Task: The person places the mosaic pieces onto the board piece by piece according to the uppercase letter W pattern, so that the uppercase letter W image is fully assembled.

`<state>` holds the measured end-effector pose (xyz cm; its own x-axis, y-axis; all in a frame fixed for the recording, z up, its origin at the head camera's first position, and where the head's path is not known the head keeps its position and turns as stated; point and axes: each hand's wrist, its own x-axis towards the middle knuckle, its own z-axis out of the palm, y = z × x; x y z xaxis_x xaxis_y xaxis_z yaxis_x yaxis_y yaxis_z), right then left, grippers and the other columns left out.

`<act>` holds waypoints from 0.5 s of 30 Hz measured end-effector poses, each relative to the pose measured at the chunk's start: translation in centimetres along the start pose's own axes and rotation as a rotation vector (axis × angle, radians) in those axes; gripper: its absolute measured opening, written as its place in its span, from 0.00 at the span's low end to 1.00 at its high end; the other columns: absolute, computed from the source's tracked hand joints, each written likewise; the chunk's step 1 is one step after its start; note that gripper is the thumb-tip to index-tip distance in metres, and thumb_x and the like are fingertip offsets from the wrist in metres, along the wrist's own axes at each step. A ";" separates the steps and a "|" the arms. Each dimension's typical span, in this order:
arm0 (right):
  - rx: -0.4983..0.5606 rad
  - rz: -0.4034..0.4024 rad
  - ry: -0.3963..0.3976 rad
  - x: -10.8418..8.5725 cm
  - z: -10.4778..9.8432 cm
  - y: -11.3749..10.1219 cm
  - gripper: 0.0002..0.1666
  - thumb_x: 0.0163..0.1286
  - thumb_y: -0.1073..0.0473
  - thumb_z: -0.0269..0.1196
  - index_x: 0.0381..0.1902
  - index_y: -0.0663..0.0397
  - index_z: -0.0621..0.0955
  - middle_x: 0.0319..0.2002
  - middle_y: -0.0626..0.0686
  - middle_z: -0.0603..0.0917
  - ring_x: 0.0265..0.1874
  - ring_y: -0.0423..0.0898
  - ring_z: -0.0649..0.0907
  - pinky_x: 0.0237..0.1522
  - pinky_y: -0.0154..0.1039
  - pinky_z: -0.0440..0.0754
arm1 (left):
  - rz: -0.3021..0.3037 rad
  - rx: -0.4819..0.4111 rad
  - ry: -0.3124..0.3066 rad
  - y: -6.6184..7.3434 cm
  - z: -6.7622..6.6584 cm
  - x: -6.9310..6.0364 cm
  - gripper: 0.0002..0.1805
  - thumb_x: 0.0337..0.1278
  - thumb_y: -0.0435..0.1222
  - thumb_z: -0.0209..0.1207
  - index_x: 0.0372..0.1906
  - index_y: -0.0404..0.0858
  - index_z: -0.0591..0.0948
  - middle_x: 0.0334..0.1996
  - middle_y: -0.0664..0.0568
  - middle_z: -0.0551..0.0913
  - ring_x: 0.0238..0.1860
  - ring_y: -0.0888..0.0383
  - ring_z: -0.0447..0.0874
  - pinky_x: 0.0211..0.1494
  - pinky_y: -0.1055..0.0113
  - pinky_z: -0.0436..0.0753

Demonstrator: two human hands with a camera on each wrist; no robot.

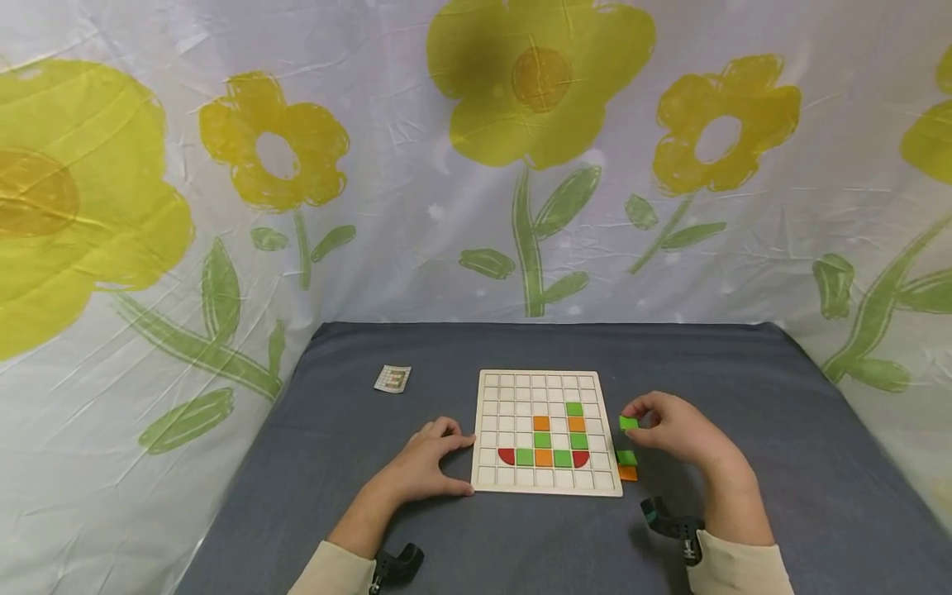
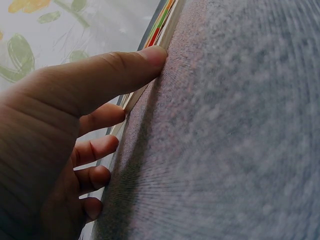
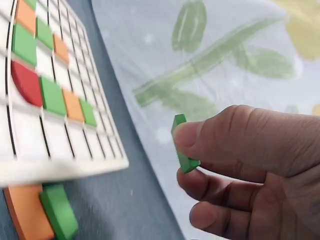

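A wooden grid board point(image 1: 491, 405) lies flat with green, orange and red tiles set in some of its squares. Two red quarter-round tiles point(image 1: 506, 456) are in the row second from the near edge. My left hand point(image 1: 420, 463) rests beside the board, its thumb and forefinger touching the left edge near the front corner. Off the board's right edge, my right hand point(image 1: 680, 430) pinches a small green square tile point(image 3: 185, 161) between thumb and fingers, raised above the cloth. Below that hand, a loose green tile point(image 1: 627, 457) and an orange tile point(image 1: 628, 473) lie side by side against the board's right edge.
A small printed card point(image 1: 392, 378) with a grid pattern lies at the back left. Dark grey cloth point(image 1: 550, 545) covers the table. Behind it hangs a white sheet point(image 1: 402, 207) with yellow flowers. Each wrist wears a black camera strap.
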<state>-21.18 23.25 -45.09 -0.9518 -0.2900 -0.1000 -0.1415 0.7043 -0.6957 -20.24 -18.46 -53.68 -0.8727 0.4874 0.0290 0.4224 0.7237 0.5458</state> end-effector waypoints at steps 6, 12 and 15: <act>-0.040 -0.106 0.056 0.5 1.2 -2.7 0.14 0.66 0.61 0.72 0.48 0.59 0.86 0.35 0.50 0.78 0.30 0.48 0.72 0.30 0.43 0.72 | 0.000 -0.004 0.000 0.1 0.0 -0.1 0.44 0.44 0.55 0.79 0.69 0.46 0.80 0.49 0.60 0.68 0.50 0.57 0.64 0.55 0.52 0.66; -0.093 -0.231 0.100 1.6 3.5 -5.2 0.13 0.64 0.59 0.74 0.46 0.53 0.89 0.37 0.46 0.82 0.27 0.45 0.71 0.29 0.41 0.70 | -0.001 -0.011 0.001 0.2 -0.2 -0.1 0.43 0.44 0.54 0.79 0.69 0.46 0.80 0.49 0.60 0.68 0.50 0.57 0.64 0.55 0.52 0.66; -0.118 -0.261 0.109 2.1 4.9 -6.1 0.12 0.63 0.57 0.75 0.45 0.49 0.89 0.42 0.45 0.85 0.34 0.47 0.79 0.36 0.43 0.77 | 0.001 -0.011 0.000 0.3 -0.2 -0.1 0.43 0.44 0.54 0.79 0.69 0.46 0.80 0.49 0.60 0.68 0.50 0.57 0.65 0.55 0.52 0.67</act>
<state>-20.98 15.16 -44.54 -0.9017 -0.4045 0.1526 -0.4098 0.6874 -0.5996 -20.10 -18.37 -53.38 -0.8724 0.4879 0.0296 0.4203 0.7178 0.5551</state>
